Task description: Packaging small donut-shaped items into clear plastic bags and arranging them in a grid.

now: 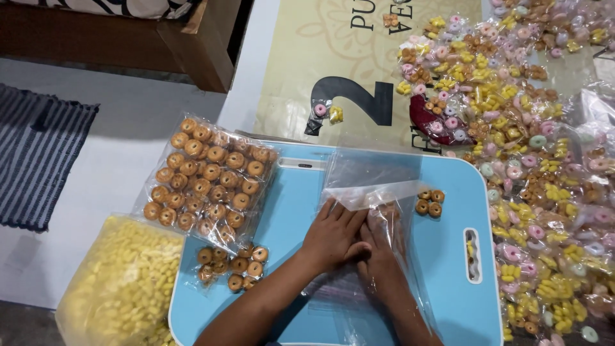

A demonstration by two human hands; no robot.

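Left hand (333, 234): lying flat, fingers spread, pressing on the clear plastic bags (368, 192) at the tray's middle.
Right hand (382, 256): sitting inside a clear bag, fingers loosely extended; whether it is pinching the film, I cannot tell.
Blue tray (448, 269): rounded plastic board with a slot handle at 3 o'clock.
Loose ring biscuits (429, 202): four brown ones resting at 1 o'clock of the hands.
Small biscuit pile (234, 263): lying at 9 o'clock, on the tray's left edge.
Large biscuit bag (208, 176): clear, full, leaning at 10 o'clock.
Yellow snack bag (118, 282): bulging at 8 o'clock.
Packed sweets (532, 160): pink, yellow and brown packets spreading from 1 to 4 o'clock.
Banner (333, 57): beige sheet with dark lettering at 12 o'clock.
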